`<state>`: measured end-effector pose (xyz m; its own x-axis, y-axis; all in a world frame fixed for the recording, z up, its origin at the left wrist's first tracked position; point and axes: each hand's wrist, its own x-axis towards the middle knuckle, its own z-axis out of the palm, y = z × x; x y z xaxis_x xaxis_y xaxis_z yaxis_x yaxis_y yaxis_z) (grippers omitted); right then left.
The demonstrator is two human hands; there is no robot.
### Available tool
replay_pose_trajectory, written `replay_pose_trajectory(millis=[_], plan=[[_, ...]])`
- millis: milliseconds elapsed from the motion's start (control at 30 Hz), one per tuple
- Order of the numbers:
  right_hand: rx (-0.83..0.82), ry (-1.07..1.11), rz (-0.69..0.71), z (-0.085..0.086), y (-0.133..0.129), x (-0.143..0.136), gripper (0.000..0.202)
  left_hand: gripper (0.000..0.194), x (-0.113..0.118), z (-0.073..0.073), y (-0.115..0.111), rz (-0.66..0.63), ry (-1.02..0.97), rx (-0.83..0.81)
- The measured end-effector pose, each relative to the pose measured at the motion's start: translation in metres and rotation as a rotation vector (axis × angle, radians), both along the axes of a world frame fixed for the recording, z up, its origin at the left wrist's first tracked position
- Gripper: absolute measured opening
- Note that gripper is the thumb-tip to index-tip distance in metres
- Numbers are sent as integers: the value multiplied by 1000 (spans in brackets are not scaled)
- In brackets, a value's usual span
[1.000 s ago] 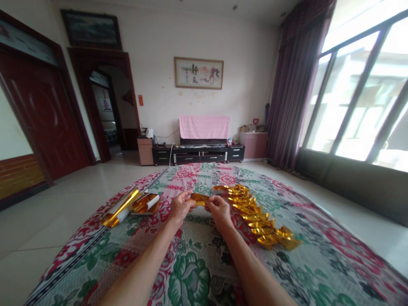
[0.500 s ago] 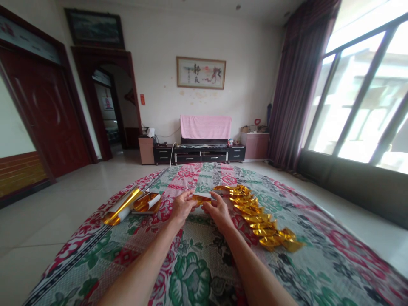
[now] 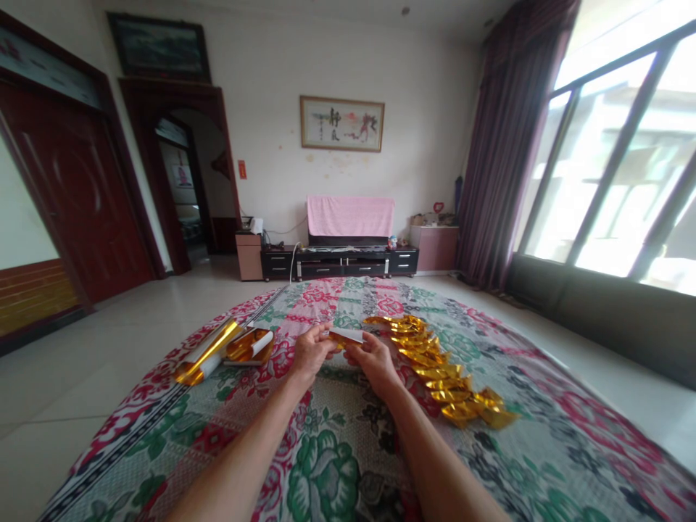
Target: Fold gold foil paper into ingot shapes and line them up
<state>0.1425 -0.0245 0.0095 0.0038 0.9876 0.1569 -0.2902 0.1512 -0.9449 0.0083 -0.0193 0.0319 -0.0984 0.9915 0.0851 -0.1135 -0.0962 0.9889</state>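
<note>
A small piece of gold foil paper (image 3: pixel 346 336), folded with its white back partly showing, is held between my two hands above the patterned cloth. My left hand (image 3: pixel 312 354) pinches its left end, thumb in front. My right hand (image 3: pixel 374 358) grips the right end between thumb and fingers. To the right runs a row of folded gold paper ingots (image 3: pixel 429 359), overlapping one another. On the left lie a loosely curled roll of gold paper (image 3: pixel 209 351) and, beside it, a stack of gold sheets (image 3: pixel 251 346) with a curled white edge.
A floral cloth (image 3: pixel 323 471) in red, green and grey covers the round surface before me. Beyond it stands a low black cabinet (image 3: pixel 348 267) carrying something draped with a pink cloth (image 3: pixel 351 216). Tall windows (image 3: pixel 614 159) and a purple curtain (image 3: pixel 497 152) are on the right.
The paper between my hands has tilted, and its white edge now slants down to the right. Both hands stay nearly in place; the ingots and sheets have not moved.
</note>
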Motion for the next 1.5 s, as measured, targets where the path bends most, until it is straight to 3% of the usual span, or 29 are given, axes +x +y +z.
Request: replay_pose_trajectory(millis=[433, 767, 967, 1133, 1267, 1500], plan=[[-5, 32, 125, 0, -1, 6, 38, 48, -5, 4, 1, 30, 1, -27], [-13, -30, 57, 3, -2, 4, 35, 44, -8, 0, 3, -18, 94, 41], [-16, 7, 6, 1, -1, 3, 36, 46, -9, 1, 0, -63, -65, -47], [-17, 0, -32, 1, 0, 2, 37, 36, -8, -10, 1, -221, -29, -93], [-13, -6, -17, 0, 1, 2, 38, 28, -5, -16, 3, -205, 43, -91], [-1, -62, -38, -1, 1, 2, 45, 28, -5, -16, 3, -214, 51, -86]])
